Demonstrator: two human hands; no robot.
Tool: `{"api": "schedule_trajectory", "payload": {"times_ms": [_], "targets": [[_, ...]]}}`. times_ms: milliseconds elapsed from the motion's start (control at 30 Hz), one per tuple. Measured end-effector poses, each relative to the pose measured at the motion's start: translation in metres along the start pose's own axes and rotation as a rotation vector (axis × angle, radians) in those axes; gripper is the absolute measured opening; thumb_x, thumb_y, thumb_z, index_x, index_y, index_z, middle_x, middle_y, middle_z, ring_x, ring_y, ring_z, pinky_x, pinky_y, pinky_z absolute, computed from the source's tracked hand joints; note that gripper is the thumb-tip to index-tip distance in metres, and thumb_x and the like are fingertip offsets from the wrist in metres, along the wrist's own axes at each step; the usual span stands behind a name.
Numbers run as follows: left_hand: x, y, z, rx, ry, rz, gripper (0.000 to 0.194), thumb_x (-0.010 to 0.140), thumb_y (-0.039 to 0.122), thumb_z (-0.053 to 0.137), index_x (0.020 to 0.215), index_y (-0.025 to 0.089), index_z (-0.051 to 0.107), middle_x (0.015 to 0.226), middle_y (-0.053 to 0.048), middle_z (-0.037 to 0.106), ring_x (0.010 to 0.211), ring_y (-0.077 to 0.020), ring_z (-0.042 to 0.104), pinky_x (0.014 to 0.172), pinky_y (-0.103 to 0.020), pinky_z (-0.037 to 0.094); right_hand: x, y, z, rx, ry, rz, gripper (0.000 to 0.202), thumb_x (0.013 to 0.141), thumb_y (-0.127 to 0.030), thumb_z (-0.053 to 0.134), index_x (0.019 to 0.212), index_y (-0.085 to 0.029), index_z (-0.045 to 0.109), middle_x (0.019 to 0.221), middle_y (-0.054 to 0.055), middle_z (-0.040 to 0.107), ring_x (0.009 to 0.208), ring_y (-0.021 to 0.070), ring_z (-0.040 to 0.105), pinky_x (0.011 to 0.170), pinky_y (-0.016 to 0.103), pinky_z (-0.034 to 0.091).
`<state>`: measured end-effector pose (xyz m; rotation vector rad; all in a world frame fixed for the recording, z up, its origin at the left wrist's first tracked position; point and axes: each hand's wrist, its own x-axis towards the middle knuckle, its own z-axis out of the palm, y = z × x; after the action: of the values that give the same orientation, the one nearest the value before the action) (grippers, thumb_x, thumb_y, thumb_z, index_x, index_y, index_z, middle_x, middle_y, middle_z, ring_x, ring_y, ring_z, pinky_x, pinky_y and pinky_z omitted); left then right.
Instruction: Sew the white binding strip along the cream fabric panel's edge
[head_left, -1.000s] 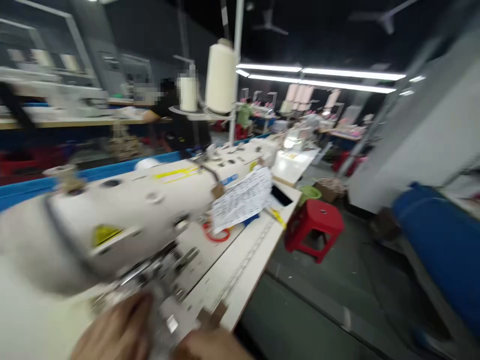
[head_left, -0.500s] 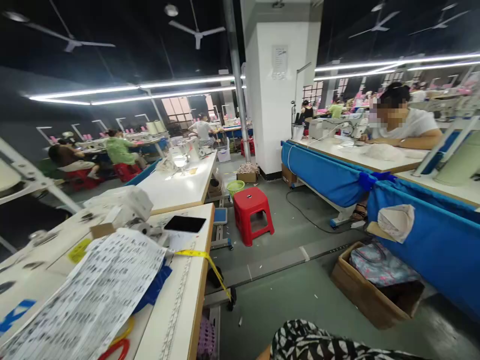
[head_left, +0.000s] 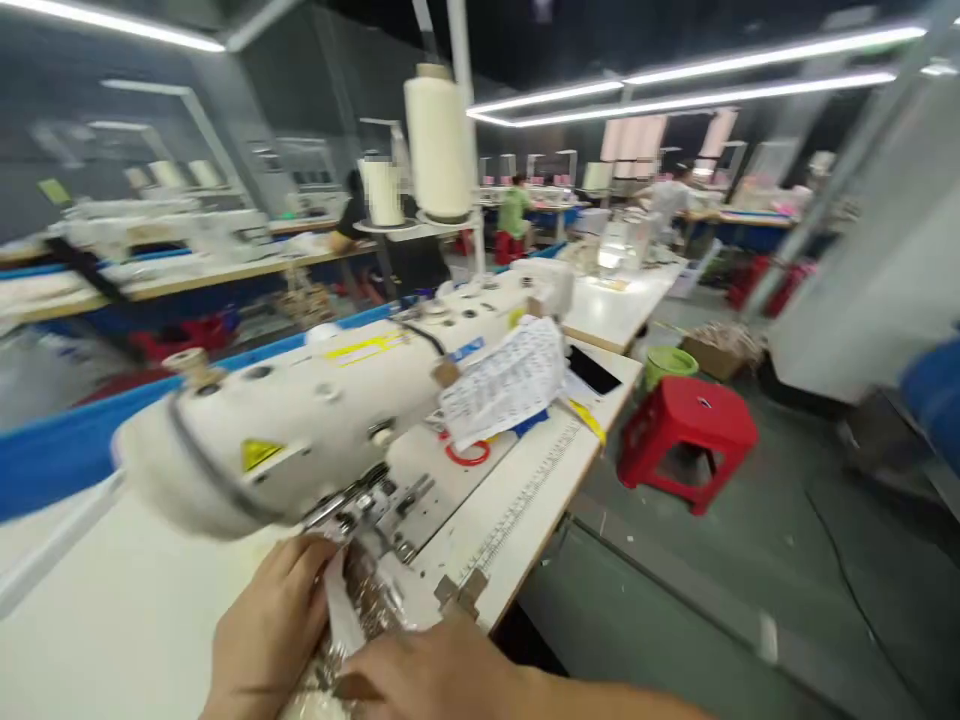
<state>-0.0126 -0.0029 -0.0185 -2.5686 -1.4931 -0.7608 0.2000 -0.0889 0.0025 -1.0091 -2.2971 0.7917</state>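
A white sewing machine stands on the table, its needle area just beyond my hands. My left hand is closed on a strip of pale fabric near the presser foot. Lower down, my right hand is closed on shiny, sequin-like material that lies under and between both hands. Motion blurs the fingertips a little. Beside the machine bed is a pair of red-handled scissors, partly under a printed sheet.
A black phone and a yellow tape measure lie near the table's far right edge. On the floor stand a red stool and a green basket. Thread cones rise behind the machine. People sit farther back.
The view has swung left and down to the machine. Both hands, out of sight before, now show at the bottom, holding the fabric.
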Motion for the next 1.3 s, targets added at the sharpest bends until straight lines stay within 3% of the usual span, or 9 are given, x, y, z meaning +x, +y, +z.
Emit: {"api": "schedule_trajectory", "payload": {"times_ms": [100,233,367,567,1000,1300], "targets": [[-0.004,0.0,0.001,-0.076,0.028,-0.156,0.03,0.093,0.042,0.041,0.088,0.024,0.064,0.094,-0.005,0.069,0.086,-0.0227,0.066,0.066,-0.031,0.054,-0.011,0.005,-0.017,-0.066,0.047,0.03,0.028,0.092,-0.029,0.045,0.113,-0.016,0.058,0.087,0.008,0.073,0.066,0.0204,0.065,0.052,0.028,0.041],[0.003,0.006,-0.001,-0.213,0.047,-0.19,0.03,0.093,0.039,0.041,0.085,0.022,0.064,0.095,-0.006,0.069,0.089,-0.0211,0.066,0.073,-0.03,0.054,-0.011,0.009,-0.032,-0.048,0.107,0.144,0.029,0.1,-0.028,0.028,0.106,-0.018,0.055,0.077,0.004,0.068,0.06,0.0174,0.059,0.054,0.027,0.041],[0.005,0.007,-0.008,-0.29,0.016,-0.185,0.031,0.094,0.037,0.04,0.083,0.022,0.066,0.094,-0.006,0.07,0.09,-0.0202,0.066,0.077,-0.03,0.055,0.001,0.016,-0.026,-0.047,0.169,0.218,0.027,0.101,-0.027,0.033,0.118,-0.016,0.051,0.087,0.007,0.07,0.073,0.0225,0.065,0.062,0.031,0.042],[0.008,0.008,-0.015,-0.362,0.006,-0.174,0.031,0.096,0.037,0.044,0.085,0.022,0.069,0.093,-0.006,0.071,0.088,-0.0197,0.066,0.076,-0.029,0.055,0.014,0.021,-0.015,-0.22,0.138,0.138,0.036,0.099,-0.02,0.036,0.132,-0.014,0.048,0.104,0.012,0.072,0.08,0.0251,0.069,0.062,0.032,0.045],[0.006,0.007,-0.017,-0.375,-0.081,-0.258,0.027,0.092,0.042,0.053,0.085,0.023,0.07,0.093,-0.006,0.071,0.088,-0.0211,0.066,0.074,-0.031,0.053,0.019,0.021,-0.008,-0.26,0.151,0.136,0.032,0.098,-0.017,0.041,0.127,-0.012,0.055,0.096,0.012,0.07,0.071,0.0239,0.064,0.052,0.032,0.042],[0.007,0.008,-0.014,-0.475,-0.019,-0.286,0.018,0.087,0.038,0.062,0.081,0.023,0.071,0.091,-0.003,0.071,0.085,-0.018,0.065,0.072,-0.026,0.05,0.022,0.022,-0.011,-0.316,0.084,0.144,0.031,0.099,-0.018,0.043,0.129,-0.014,0.052,0.096,0.007,0.067,0.077,0.0227,0.067,0.054,0.032,0.044]]}}
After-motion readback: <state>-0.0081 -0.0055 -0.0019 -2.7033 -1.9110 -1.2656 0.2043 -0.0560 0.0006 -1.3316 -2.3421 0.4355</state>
